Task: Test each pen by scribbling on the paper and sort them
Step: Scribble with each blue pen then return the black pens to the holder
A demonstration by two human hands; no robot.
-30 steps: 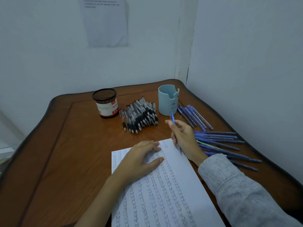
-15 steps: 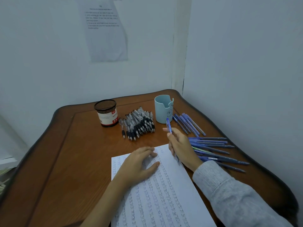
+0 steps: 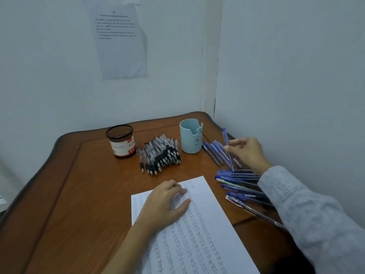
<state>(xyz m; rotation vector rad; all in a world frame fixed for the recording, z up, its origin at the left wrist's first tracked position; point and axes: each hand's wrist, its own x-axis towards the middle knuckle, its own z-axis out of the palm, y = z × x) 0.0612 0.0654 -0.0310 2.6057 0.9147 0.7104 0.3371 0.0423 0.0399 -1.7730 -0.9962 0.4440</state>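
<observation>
A white sheet of paper (image 3: 197,230) covered in rows of scribbles lies on the wooden table. My left hand (image 3: 166,202) rests flat on its upper left part, fingers spread. My right hand (image 3: 246,153) pinches a blue pen (image 3: 227,145) nearly upright, over a small row of blue pens (image 3: 214,153) to the right of the light blue cup (image 3: 190,138). Several more blue pens (image 3: 241,184) lie fanned out beside the paper, under my right forearm. A heap of black-grip pens (image 3: 162,153) lies between the cup and a black mesh holder (image 3: 121,141).
The table (image 3: 69,194) sits in a room corner, with walls close behind and to the right. Its raised rim curves along the left and back. A printed sheet (image 3: 120,40) is stuck on the back wall.
My right hand has lifted the blue pen off the paper and carried it right and away, toward the blue pens beside the cup. My left hand has stayed on the paper.
</observation>
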